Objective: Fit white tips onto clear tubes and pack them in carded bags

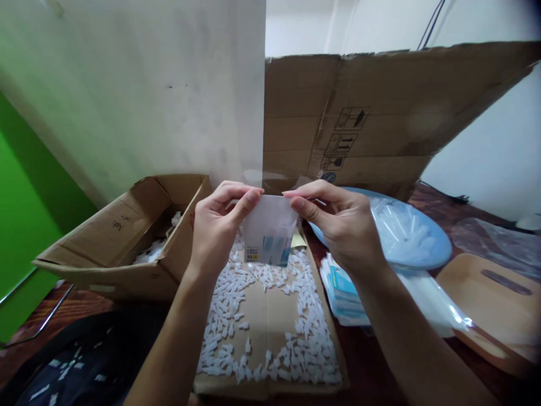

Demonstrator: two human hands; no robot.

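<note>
A small white packet (270,228) with a blue printed panel hangs upright in the middle, above a cardboard tray. My left hand (226,217) pinches its upper left corner between thumb and finger. The upper right corner is pinched by my right hand (333,220). Many small white plastic pieces (310,332) lie scattered around the cardboard tray (268,316), with bare cardboard showing in its middle. Beside the tray, partly behind my right forearm, is a stack of printed cards or packets (342,293).
An open cardboard box (105,276) stands at the left, a dark seat (84,366) at the lower left. On the right are a blue basin (442,251) of clear plastic items, plastic bags (435,301) and an orange-brown tray (473,276). Large cardboard (380,113) stands behind.
</note>
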